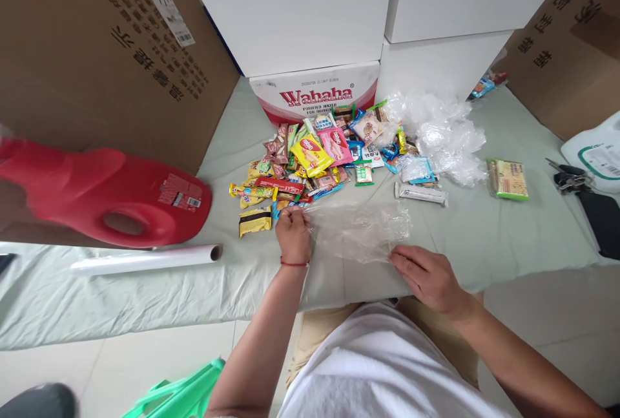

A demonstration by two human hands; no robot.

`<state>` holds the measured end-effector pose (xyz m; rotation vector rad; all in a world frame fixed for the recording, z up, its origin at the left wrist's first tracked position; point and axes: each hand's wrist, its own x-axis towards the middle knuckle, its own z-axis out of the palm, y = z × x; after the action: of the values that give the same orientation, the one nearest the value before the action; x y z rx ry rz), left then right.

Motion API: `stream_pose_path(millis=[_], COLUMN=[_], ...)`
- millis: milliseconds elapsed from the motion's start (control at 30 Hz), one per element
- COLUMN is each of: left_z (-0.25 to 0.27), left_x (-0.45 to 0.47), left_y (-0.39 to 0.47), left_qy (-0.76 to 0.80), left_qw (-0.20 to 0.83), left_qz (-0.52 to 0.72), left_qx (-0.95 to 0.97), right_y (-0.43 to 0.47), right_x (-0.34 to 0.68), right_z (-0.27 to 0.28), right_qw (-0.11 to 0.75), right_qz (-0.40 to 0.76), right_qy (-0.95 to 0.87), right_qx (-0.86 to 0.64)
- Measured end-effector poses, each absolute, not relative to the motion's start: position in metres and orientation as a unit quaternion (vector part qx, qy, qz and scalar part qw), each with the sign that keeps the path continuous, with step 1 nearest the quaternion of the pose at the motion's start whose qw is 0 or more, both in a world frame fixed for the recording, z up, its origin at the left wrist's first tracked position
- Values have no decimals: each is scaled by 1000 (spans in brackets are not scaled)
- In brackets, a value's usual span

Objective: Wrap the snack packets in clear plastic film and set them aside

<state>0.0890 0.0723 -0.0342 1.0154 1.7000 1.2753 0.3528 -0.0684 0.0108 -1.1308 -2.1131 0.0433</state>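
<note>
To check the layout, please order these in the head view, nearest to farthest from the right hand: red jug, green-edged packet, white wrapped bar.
1. White wrapped bar, beyond the right hand
2. Green-edged packet, right side
3. Red jug, far left

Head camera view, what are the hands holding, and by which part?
A clear, crinkled plastic bag: the left hand grips its left end, the right hand its lower right corner.
</note>
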Motion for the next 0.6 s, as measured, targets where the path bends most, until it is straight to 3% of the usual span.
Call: stream_pose_path(millis=[100, 167, 267, 433, 533, 600], left_z=[-20, 0, 37, 52, 30, 17], left_x=[69, 64, 81, 154, 182, 185], left_y=[56, 42, 27, 36, 55, 67], left_qy=[700, 692, 562, 323, 337, 390], left_qw=[299, 151, -32, 18, 96, 160], left_qz=[474, 456, 427, 161, 34, 15], left_qx=[443, 538, 707, 933, 936, 906], right_y=[-80, -83, -82, -78, -78, -82], right_x=[350, 347, 342, 341, 344, 348], right_z=[-3, -11, -21, -28, -27, -25], right_qw=[373, 367, 354, 334, 321, 317], right_qz=[62, 93, 130, 130, 120, 106], right_qy=[-816, -822, -831, -847, -853, -852], right_qx=[-437, -426, -408, -391, -393, -402])
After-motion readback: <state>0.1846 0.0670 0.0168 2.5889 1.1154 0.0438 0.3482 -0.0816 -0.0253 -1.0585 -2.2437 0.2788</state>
